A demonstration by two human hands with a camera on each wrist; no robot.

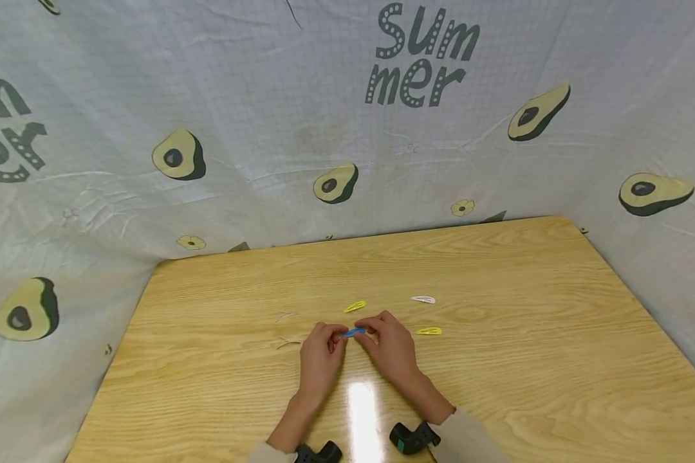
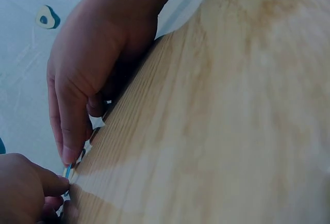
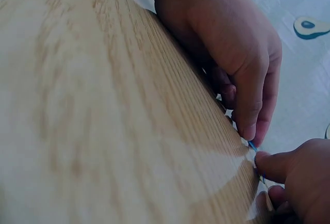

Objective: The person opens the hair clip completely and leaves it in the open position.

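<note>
A blue snap hair clip (image 1: 354, 332) spans the gap between the two hands, just over the table. The left hand (image 1: 320, 359) pinches its left end between thumb and fingers. At the right end, the thumb and fingertips of the right hand (image 1: 394, 350) pinch it too. Both wrist views show only a sliver of the blue clip, its ends covered by fingertips. Beyond the hands lies a yellow snap clip (image 1: 355, 307). Another yellow clip (image 1: 429, 331) rests beside the right hand, with a white clip (image 1: 423, 299) farther back.
Left of the hands, two thin hairpins lie on the wooden table (image 1: 527, 308): a pale one (image 1: 286, 315) and a darker one (image 1: 288, 343). A printed cloth (image 1: 255, 116) hangs behind the table's far edge and along its sides.
</note>
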